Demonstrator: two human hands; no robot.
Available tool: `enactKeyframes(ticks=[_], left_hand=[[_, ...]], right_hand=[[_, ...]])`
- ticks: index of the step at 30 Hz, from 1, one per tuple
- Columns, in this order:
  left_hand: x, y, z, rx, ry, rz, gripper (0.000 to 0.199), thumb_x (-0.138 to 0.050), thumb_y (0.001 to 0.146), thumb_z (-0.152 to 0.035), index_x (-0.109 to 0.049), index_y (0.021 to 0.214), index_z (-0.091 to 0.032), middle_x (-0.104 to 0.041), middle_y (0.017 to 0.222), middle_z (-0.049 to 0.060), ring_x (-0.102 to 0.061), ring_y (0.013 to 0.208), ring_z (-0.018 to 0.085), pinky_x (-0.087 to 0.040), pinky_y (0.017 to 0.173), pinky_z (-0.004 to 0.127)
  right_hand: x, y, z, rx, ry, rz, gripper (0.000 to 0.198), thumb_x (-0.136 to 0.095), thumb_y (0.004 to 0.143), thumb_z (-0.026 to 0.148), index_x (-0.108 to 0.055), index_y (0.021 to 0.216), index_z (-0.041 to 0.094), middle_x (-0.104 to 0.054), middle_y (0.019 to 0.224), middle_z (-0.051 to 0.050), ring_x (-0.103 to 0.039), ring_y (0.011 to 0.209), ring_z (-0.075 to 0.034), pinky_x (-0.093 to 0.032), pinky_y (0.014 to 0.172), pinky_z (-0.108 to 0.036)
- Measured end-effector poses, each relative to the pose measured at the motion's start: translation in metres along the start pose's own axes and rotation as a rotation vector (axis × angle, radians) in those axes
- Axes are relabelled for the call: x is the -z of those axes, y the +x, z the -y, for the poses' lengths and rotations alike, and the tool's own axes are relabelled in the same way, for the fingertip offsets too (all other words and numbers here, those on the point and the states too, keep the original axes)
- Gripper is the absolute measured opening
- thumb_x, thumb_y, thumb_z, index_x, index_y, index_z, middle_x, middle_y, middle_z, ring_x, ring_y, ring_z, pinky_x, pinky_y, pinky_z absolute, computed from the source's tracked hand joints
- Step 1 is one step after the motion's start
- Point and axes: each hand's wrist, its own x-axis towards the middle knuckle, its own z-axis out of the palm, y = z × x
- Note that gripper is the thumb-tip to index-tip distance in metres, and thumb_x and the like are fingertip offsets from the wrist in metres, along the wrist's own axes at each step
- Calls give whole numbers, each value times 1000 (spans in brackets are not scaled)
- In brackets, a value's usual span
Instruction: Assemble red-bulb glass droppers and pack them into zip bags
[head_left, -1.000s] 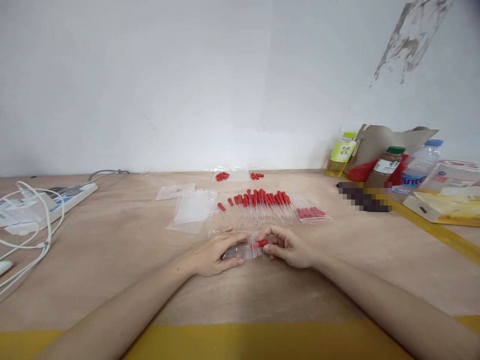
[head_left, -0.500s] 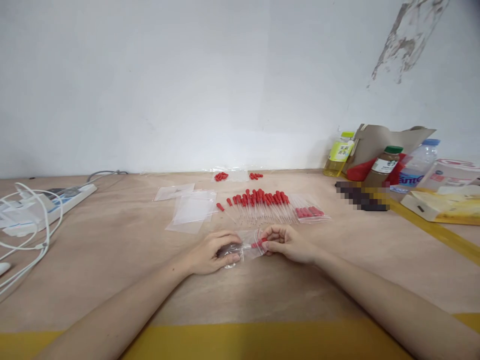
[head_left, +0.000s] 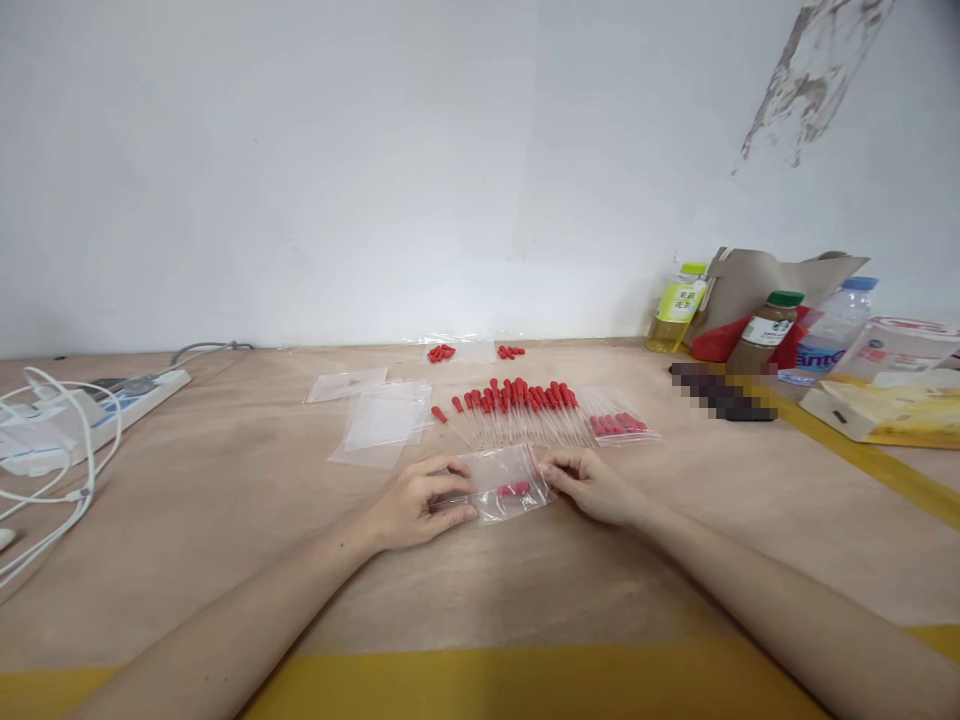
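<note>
A clear zip bag (head_left: 491,510) lies flat in front of me with a red-bulbed dropper (head_left: 514,489) inside it. My left hand (head_left: 421,505) holds the bag's left end, thumb and fingers curved over the plastic. At the zip end on the right, my right hand (head_left: 592,485) pinches the bag's edge. Just beyond is a row of droppers (head_left: 517,405) with red rubber bulbs and clear thin stems. One dropper (head_left: 440,415) lies slightly apart at the row's left. To the right rests a filled bag (head_left: 619,425) with several red-bulbed droppers.
Flat clear bags (head_left: 384,415) lie left of the droppers. Small heaps of red bulbs (head_left: 441,353) sit by the wall. A power strip (head_left: 142,400) with white cables stands at left. Bottles (head_left: 763,335), a dark pixelated object (head_left: 724,392) and a yellow packet (head_left: 885,410) occupy the right.
The dropper's red bulb, earlier at my right fingers by the bag's mouth, is now fully inside the bag. My right hand has shifted right to the bag's edge, and the bag lies flatter.
</note>
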Motion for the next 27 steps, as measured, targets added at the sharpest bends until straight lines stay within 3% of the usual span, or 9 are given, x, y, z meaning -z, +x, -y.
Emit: enactKeyframes(ticks=[4,7,11,16,18,22,24,27], left_hand=[[2,-2,0,-2,-24,80,29,-53,82,-31,-61,108,-21,-59,110,7,-56,99,18,-45,87,31],[3,-2,2,-2,-21,107,30,-52,83,-30,-59,112,-23,-57,116,6,-54,105,19,-42,92,33],[2,2,8,10,-11,109,30,-50,84,-30,-58,113,-23,-55,120,6,-51,109,20,-40,94,36],[2,7,12,6,13,112,31,-41,89,-25,-55,116,-25,-54,122,6,-49,112,18,-32,101,40],[2,7,11,-2,20,124,32,-39,90,-23,-53,118,-24,-53,123,6,-47,114,17,-31,101,40],[1,6,11,-14,31,123,34,-40,88,-21,-52,119,-25,-52,125,5,-46,116,18,-29,102,42],[1,5,11,-21,20,116,33,-41,88,-21,-53,118,-25,-50,126,5,-46,116,19,-31,101,42],[1,4,10,-34,-10,106,34,-44,87,-22,-53,119,-25,-47,129,6,-44,118,20,-35,99,41]], right_hand=[[5,-4,2,79,-97,10,31,-50,79,45,-62,84,17,-59,77,-2,-51,69,-13,-39,63,-25],[3,-4,3,154,-225,5,30,-53,77,45,-63,72,17,-58,73,-2,-51,68,-13,-39,63,-25],[14,6,-4,33,-330,-183,36,-46,80,47,-63,70,17,-57,63,-2,-47,56,-12,-34,52,-24],[55,41,-21,-68,-559,-526,27,-50,77,39,-64,72,17,-59,60,-2,-51,56,-14,-36,56,-25],[68,59,-29,-111,-643,-538,24,-52,76,35,-66,82,16,-61,68,-4,-55,64,-16,-39,62,-26],[77,88,-44,-202,-757,-564,40,-51,76,41,-64,105,16,-59,100,-13,-53,94,-24,-38,81,-34],[75,98,-49,-275,-745,-543,37,-51,76,42,-66,101,19,-56,109,-14,-48,103,-28,-36,84,-39],[74,105,-49,-335,-683,-505,26,-53,74,38,-70,84,21,-58,104,-11,-46,104,-30,-37,82,-41]])
